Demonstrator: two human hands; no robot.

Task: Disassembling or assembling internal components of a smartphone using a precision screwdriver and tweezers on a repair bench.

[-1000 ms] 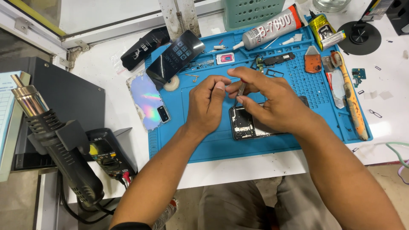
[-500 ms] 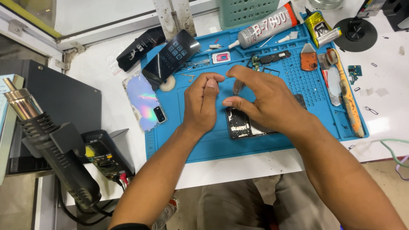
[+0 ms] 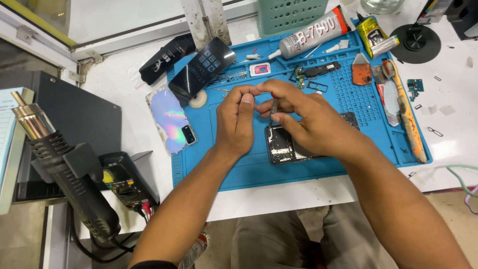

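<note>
**Two hands over an opened phone on a blue repair mat**

Far over at nine o'clock a hot-air gun (image 3: 59,169) sits in its holder, nozzle pointing up and away, with a black multimeter (image 3: 124,184) just beside it toward the mat. Next comes an iridescent phone back cover (image 3: 172,122), lying half on the white bench and half on the edge of the blue work mat (image 3: 249,172). At about eleven o'clock of the mat, a dark phone screen (image 3: 201,69) rests at an angle, overlapping the back cover's upper end.

Near the middle, the left hand (image 3: 236,122) is curled, its thumb and forefinger pinched close together at twelve o'clock of the fist; whether anything tiny sits between them I cannot tell. Facing it, tips nearly touching, the right hand (image 3: 303,119) has its fingers closed around a thin metal tool (image 3: 274,105), which stands nearly upright between the two hands. Directly under the right hand, at six o'clock of the tool, the opened phone (image 3: 281,144) lies flat on the mat with its insides facing up, partly covered by the palm.

Further right, at one o'clock, a tube of glue (image 3: 311,32) lies along the mat's top edge, small phone parts (image 3: 316,72) below it. At three o'clock a long, worn brush (image 3: 406,114) stretches down the mat's right margin.
</note>
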